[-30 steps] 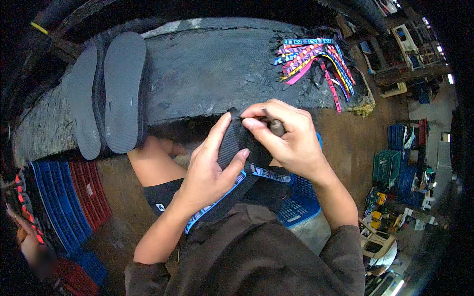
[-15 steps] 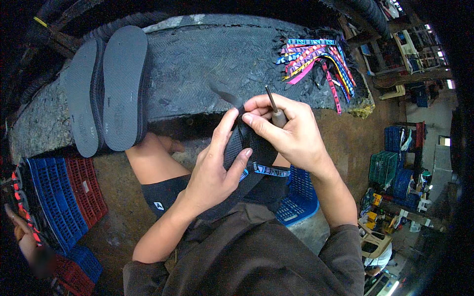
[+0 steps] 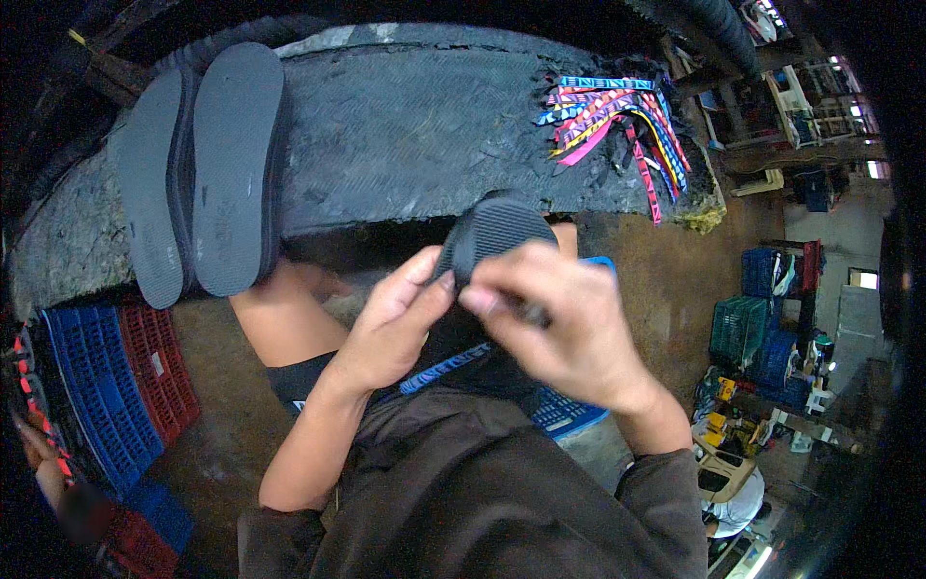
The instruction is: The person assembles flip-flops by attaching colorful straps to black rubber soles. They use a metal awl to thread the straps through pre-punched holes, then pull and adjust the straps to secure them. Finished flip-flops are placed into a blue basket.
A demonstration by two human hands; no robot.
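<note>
My left hand (image 3: 391, 323) grips a dark sandal sole (image 3: 503, 232) above my lap, its ribbed underside facing up and its rounded end pointing away from me. Close against the sole's near side is my right hand (image 3: 569, 318), blurred by motion, its fingers curled. The dark end of an awl's handle (image 3: 533, 314) shows within that hand; the awl's tip is hidden. Below the hands a blue patterned strap (image 3: 446, 370) hangs over my dark clothes; where it joins the sole cannot be made out.
The worn black workbench (image 3: 376, 125) carries two grey soles (image 3: 236, 174) at left and a heap of coloured patterned straps (image 3: 617, 121) at right. Blue crates (image 3: 101, 396) and red crates (image 3: 159, 367) stand lower left. A person (image 3: 738, 502) is at the far right.
The sole has turned so its ribbed underside faces up. My right hand has dropped nearer to me, and the awl's metal shaft no longer shows. The blue strap has shifted left.
</note>
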